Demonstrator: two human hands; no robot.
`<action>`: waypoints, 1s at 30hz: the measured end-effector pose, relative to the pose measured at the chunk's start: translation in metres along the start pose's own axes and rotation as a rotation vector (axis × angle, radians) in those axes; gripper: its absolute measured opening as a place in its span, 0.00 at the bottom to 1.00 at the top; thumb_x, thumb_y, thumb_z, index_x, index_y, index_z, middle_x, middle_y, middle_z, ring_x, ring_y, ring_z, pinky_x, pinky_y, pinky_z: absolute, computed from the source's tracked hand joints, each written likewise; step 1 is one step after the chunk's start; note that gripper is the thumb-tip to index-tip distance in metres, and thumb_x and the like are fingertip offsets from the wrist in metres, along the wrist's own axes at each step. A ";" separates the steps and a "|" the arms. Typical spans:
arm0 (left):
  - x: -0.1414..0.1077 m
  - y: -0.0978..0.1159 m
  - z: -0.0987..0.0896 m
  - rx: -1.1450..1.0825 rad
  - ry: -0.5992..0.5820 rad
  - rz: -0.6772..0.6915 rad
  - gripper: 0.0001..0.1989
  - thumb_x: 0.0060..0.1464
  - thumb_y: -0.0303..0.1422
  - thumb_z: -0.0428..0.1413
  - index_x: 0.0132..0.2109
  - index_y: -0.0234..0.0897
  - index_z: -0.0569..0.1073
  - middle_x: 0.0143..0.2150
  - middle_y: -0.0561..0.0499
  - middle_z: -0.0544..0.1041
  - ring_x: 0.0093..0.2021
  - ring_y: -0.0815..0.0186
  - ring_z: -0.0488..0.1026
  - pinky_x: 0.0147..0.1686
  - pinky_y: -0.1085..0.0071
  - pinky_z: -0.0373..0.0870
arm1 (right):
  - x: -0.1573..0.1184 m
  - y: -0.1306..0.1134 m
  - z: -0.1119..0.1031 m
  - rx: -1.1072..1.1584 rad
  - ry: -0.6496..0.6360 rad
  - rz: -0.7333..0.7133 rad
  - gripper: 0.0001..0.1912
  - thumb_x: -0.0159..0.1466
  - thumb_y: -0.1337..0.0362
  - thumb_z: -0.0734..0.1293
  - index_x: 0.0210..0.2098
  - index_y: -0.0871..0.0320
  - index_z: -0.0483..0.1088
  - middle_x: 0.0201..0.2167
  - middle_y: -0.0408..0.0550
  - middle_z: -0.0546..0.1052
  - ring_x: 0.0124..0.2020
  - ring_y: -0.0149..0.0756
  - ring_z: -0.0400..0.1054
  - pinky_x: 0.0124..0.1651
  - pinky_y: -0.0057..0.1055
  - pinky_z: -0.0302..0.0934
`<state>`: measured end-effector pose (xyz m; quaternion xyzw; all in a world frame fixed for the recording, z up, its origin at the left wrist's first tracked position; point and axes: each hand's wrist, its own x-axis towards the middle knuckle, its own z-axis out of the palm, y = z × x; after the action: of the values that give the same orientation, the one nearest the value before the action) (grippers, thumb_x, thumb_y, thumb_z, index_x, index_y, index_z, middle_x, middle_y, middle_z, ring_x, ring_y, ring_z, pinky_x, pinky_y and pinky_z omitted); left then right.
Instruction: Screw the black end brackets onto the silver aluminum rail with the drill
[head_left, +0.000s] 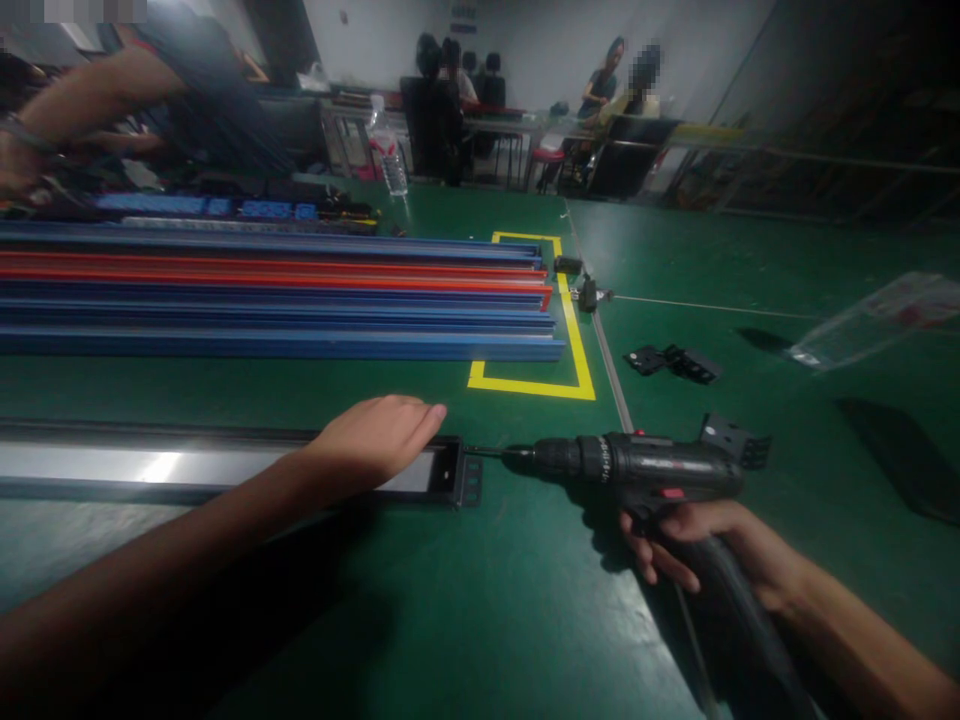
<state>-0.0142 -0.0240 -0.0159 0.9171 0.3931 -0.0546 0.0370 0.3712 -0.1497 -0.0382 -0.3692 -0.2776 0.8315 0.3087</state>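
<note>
My right hand point(720, 540) grips a black cordless drill point(667, 466), its fingers wrapped around the handle near the trigger. The drill lies level and points left, and its long bit point(487, 452) reaches the black end cap point(454, 472) of a long silver-and-black metal profile point(172, 468). Over the profile, close to that end, my left hand point(379, 437) is closed and holds it down on the green table point(525, 600). Its fingertips are mostly hidden on the far side. Whether the bit sits in a screw is too small to tell.
Blue and red profiles point(300, 345) lie beyond, their ends within a yellow taped outline point(532, 387). Small black brackets point(675, 362) lie to the right. A clear bottle point(390, 160) stands behind; another clear plastic container point(870, 320) is at right. A co-worker's arm point(97, 95) appears upper left.
</note>
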 end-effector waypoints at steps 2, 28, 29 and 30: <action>0.000 0.001 -0.001 -0.030 0.003 -0.034 0.25 0.74 0.34 0.36 0.48 0.32 0.77 0.44 0.40 0.82 0.44 0.55 0.79 0.43 0.60 0.74 | 0.000 0.000 0.001 -0.008 0.001 -0.006 0.18 0.56 0.64 0.69 0.43 0.65 0.83 0.24 0.50 0.82 0.28 0.34 0.77 0.41 0.29 0.70; -0.001 -0.004 0.006 -0.019 0.027 -0.019 0.22 0.72 0.33 0.39 0.49 0.33 0.78 0.45 0.39 0.82 0.45 0.55 0.79 0.45 0.60 0.72 | 0.001 0.000 0.002 0.012 0.007 -0.020 0.17 0.56 0.65 0.69 0.42 0.66 0.83 0.30 0.54 0.84 0.22 0.30 0.73 0.37 0.28 0.69; -0.001 -0.004 0.006 -0.016 0.024 -0.010 0.22 0.72 0.33 0.39 0.49 0.33 0.77 0.46 0.39 0.82 0.45 0.55 0.79 0.45 0.59 0.72 | 0.001 0.000 0.002 0.012 0.008 -0.020 0.17 0.56 0.65 0.69 0.42 0.66 0.83 0.30 0.54 0.84 0.22 0.30 0.73 0.38 0.28 0.69; -0.001 -0.005 0.006 -0.016 0.020 -0.006 0.22 0.73 0.33 0.39 0.50 0.33 0.77 0.46 0.38 0.82 0.45 0.55 0.79 0.45 0.59 0.72 | 0.001 -0.001 0.002 0.011 0.008 -0.020 0.17 0.56 0.65 0.69 0.42 0.66 0.83 0.30 0.54 0.84 0.22 0.29 0.72 0.38 0.28 0.69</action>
<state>-0.0184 -0.0222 -0.0221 0.9161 0.3965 -0.0425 0.0404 0.3695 -0.1493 -0.0369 -0.3681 -0.2755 0.8282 0.3203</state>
